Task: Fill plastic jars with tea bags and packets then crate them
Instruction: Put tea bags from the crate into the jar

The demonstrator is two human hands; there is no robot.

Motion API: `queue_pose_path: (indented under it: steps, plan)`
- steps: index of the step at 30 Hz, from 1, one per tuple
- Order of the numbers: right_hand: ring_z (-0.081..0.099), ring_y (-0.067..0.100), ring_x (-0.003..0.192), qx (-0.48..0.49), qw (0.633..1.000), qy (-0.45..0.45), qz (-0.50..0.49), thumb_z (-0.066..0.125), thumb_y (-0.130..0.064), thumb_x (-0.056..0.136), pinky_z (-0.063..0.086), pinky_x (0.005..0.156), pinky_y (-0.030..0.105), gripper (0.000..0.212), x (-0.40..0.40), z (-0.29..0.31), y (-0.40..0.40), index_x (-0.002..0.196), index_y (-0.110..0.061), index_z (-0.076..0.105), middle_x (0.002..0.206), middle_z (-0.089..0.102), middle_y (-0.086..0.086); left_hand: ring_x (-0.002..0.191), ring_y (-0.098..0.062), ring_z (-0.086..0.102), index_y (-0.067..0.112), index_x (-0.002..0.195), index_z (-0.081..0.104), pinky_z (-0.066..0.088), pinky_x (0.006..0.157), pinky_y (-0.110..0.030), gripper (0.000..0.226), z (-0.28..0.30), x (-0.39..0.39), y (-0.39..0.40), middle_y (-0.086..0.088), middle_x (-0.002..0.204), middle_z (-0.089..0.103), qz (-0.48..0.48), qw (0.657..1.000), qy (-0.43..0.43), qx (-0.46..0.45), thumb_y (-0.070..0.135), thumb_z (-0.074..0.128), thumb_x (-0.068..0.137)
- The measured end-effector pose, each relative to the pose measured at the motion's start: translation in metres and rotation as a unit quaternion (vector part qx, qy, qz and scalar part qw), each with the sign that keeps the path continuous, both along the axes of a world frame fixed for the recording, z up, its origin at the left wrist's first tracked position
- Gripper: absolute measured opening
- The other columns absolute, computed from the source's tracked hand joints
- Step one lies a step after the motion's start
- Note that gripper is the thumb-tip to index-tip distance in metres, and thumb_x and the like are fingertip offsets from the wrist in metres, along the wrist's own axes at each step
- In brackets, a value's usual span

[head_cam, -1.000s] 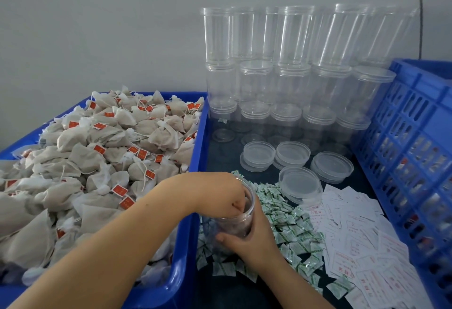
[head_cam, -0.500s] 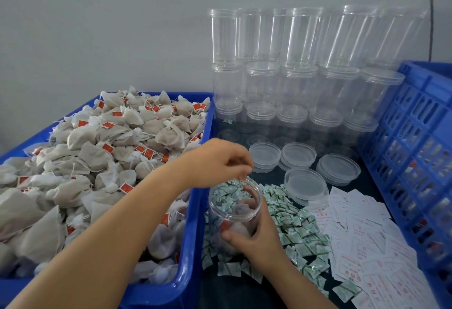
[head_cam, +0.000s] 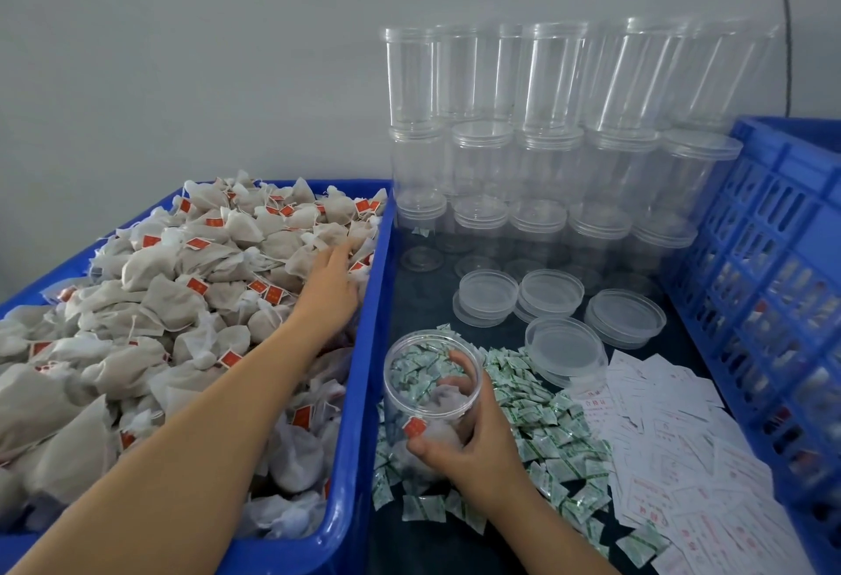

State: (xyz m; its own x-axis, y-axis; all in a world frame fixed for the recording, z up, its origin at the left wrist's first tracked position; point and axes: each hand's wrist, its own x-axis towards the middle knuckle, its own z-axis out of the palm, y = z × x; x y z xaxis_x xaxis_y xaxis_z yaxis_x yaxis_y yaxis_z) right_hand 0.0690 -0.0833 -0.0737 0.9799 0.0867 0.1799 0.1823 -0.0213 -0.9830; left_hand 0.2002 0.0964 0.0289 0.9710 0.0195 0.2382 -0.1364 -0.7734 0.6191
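A clear plastic jar (head_cam: 428, 381) stands open on the dark table with a few tea bags at its bottom. My right hand (head_cam: 473, 442) grips it from the near right side, fingers wrapped round its wall. My left hand (head_cam: 330, 290) reaches into the blue bin (head_cam: 359, 392) on the left and lies with fingers stretched on the heap of tea bags (head_cam: 182, 283) with red tags. Small green-and-white packets (head_cam: 537, 419) lie scattered around the jar.
Stacks of empty clear jars (head_cam: 546, 142) stand along the back wall. Several loose lids (head_cam: 564, 344) lie before them. White paper slips (head_cam: 682, 451) cover the table at right. A blue slotted crate (head_cam: 773, 265) stands at the far right.
My left hand has left the jar's mouth and moved up and left into the bin onto the tea bags. My right hand still holds the jar.
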Motion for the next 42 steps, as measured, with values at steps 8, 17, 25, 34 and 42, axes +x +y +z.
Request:
queue_pose_path:
  steps: [8,17,25,34,42]
  plan:
    - [0.059,0.002,0.116,-0.003,1.000,0.013,-0.005,0.092,-0.064,0.043,0.056,0.085,0.023,0.104,-0.001,0.000,0.001,0.132,-0.066,0.039,0.121,0.055,-0.021,0.113,-0.027,0.052,0.011,0.117,0.060,0.046,0.097,-0.045,0.032,-0.011,0.010,0.010,-0.010,0.118,0.060,-0.033,0.990,0.036,0.135,0.017,0.064,0.086]
    - [0.057,-0.003,0.117,-0.001,1.000,0.010,-0.009,0.091,-0.065,0.045,0.054,0.087,0.018,0.100,-0.001,0.002,0.000,0.131,-0.066,0.039,0.114,0.056,-0.035,0.083,-0.022,0.059,0.017,0.122,0.048,0.043,0.060,-0.029,0.040,-0.005,0.010,0.009,-0.007,0.107,0.061,0.028,0.985,0.002,0.170,0.018,0.065,0.086]
    - [0.059,0.002,0.118,0.004,1.000,0.012,-0.006,0.096,-0.053,0.046,0.055,0.085,0.019,0.104,0.001,-0.001,0.000,0.134,-0.063,0.040,0.118,0.057,-0.025,0.080,-0.014,0.047,0.013,0.110,0.061,0.037,0.070,-0.029,0.031,0.022,0.003,0.018,-0.007,0.106,0.056,0.054,0.989,-0.056,0.123,0.024,0.069,0.082]
    - [0.059,0.005,0.120,-0.010,1.000,0.019,-0.004,0.092,-0.066,0.040,0.053,0.088,0.018,0.111,0.003,-0.006,0.000,0.137,-0.062,0.037,0.127,0.056,-0.017,0.074,0.000,0.060,0.037,0.081,0.060,0.044,0.058,-0.016,0.012,0.079,-0.042,0.001,0.016,0.078,0.064,-0.101,0.983,-0.114,-0.105,0.040,0.071,0.077]
    - [0.060,0.010,0.121,0.006,1.000,0.003,-0.010,0.093,-0.062,0.045,0.054,0.092,0.027,0.106,0.007,-0.008,0.000,0.136,-0.062,0.039,0.123,0.059,-0.021,0.086,0.001,0.062,0.040,0.089,0.065,0.048,0.077,-0.012,0.017,0.081,-0.067,-0.022,0.022,0.091,0.066,-0.364,0.929,0.071,0.015,0.037,0.074,0.075]
